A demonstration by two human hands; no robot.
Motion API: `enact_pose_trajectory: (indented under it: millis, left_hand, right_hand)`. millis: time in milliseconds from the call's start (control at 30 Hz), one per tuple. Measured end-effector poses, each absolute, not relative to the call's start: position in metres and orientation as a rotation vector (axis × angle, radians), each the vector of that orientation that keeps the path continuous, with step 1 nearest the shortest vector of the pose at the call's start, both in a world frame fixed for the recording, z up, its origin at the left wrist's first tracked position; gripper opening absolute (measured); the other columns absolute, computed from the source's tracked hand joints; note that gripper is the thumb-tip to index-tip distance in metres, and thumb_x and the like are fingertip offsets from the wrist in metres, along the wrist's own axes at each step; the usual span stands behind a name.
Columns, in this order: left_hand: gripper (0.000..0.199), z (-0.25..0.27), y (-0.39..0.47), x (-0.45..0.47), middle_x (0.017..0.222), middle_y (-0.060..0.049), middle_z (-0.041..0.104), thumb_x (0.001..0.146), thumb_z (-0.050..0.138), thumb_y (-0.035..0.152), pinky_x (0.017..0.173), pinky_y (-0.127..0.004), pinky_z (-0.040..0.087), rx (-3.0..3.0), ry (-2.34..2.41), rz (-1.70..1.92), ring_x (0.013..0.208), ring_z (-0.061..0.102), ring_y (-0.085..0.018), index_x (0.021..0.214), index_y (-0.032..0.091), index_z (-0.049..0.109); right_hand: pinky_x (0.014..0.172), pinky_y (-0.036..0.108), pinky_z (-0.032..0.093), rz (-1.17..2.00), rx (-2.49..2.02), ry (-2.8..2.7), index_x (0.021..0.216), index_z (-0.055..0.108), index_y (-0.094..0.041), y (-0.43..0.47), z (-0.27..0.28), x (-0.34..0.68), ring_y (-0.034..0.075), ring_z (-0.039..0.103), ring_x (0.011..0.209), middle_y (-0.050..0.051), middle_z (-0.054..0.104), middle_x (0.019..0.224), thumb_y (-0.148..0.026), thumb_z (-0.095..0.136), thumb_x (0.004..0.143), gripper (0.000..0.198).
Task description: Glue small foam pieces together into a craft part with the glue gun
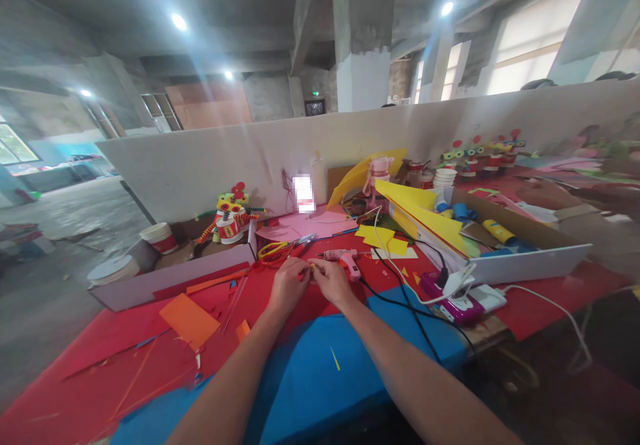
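Over the red sheet, my left hand [291, 286] and my right hand [331, 284] meet, both closed in a pinch. A tiny yellow piece [313, 267] shows at the right fingertips; its kind is too small to tell. What the left fingertips hold, if anything, is hidden. Just beyond my right hand lies a pink glue gun [349, 262] on its side, its black cord trailing right. Scissors with yellow handles [274, 250] lie beyond my left hand. Orange paper [190, 321] rests left of my left forearm, and blue paper [320, 358] lies beneath both forearms.
At left stands a box [180, 275] with paper cups and a robot-like paper figure [230, 222]. Another box [535, 262] at right holds coloured rolls. Cords cross to a purple power strip [457, 305]. A white partition [240, 155] runs behind; yellow scraps [385, 240] lie nearby.
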State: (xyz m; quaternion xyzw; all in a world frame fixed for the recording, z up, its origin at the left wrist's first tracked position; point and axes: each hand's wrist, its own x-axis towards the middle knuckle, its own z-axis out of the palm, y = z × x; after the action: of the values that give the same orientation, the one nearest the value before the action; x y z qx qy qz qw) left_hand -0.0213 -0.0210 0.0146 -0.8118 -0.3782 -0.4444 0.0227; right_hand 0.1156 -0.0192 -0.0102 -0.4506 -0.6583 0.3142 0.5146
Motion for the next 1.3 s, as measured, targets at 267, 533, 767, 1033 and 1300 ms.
enact_pose_trajectory:
  millis: [267, 533, 767, 1033, 1300]
  left_hand:
    - [0.022, 0.011, -0.02, -0.018, 0.077, -0.006, 0.064, 0.091, 0.047, 0.018, 0.071, -0.03, 0.048, -2.428, -1.121, -1.192, 0.076, 0.057, -0.018, 0.078, 0.018, 0.064]
    - [0.02, 0.013, -0.023, -0.019, 0.09, -0.01, 0.065, 0.091, 0.045, 0.013, 0.08, -0.035, 0.051, -2.41, -0.982, -0.981, 0.087, 0.059, -0.021, 0.096, 0.015, 0.064]
    - [0.025, 0.013, -0.024, -0.018, 0.103, -0.012, 0.067, 0.091, 0.046, 0.014, 0.088, -0.04, 0.051, -2.487, -0.873, -0.884, 0.093, 0.061, -0.022, 0.107, 0.016, 0.064]
    - [0.021, 0.026, -0.03, -0.019, 0.104, -0.01, 0.068, 0.09, 0.049, 0.02, 0.091, -0.04, 0.048, -2.465, -1.009, -1.268, 0.1, 0.059, -0.022, 0.101, 0.02, 0.067]
    - [0.036, 0.015, -0.027, -0.013, 0.054, 0.002, 0.054, 0.089, 0.045, 0.047, 0.051, -0.023, 0.04, -2.773, -1.71, -1.795, 0.051, 0.051, -0.012, 0.067, 0.019, 0.052]
  right_hand:
    - [0.076, 0.035, 0.058, 0.986, -0.971, -1.354, 0.102, 0.072, -0.023, -0.017, -0.015, 0.108, 0.021, 0.07, 0.081, 0.005, 0.075, 0.091, -0.032, 0.053, 0.084, 0.027]
    - [0.076, 0.037, 0.058, 1.364, -0.727, -0.997, 0.09, 0.071, -0.018, -0.024, -0.003, 0.106, 0.022, 0.071, 0.079, 0.005, 0.074, 0.083, -0.044, 0.064, 0.071, 0.033]
    - [0.071, 0.035, 0.056, 1.421, -0.729, -0.918, 0.083, 0.07, -0.017, -0.022, -0.006, 0.112, 0.024, 0.07, 0.082, 0.007, 0.074, 0.083, -0.05, 0.069, 0.065, 0.037]
    - [0.07, 0.038, 0.058, 1.257, -0.783, -0.816, 0.095, 0.065, -0.019, -0.009, -0.007, 0.116, 0.023, 0.072, 0.075, 0.005, 0.074, 0.079, -0.043, 0.064, 0.07, 0.034]
    - [0.084, 0.036, 0.054, 1.062, -0.811, -0.986, 0.098, 0.062, -0.019, -0.005, -0.011, 0.116, 0.021, 0.07, 0.089, 0.009, 0.072, 0.095, -0.051, 0.056, 0.08, 0.037]
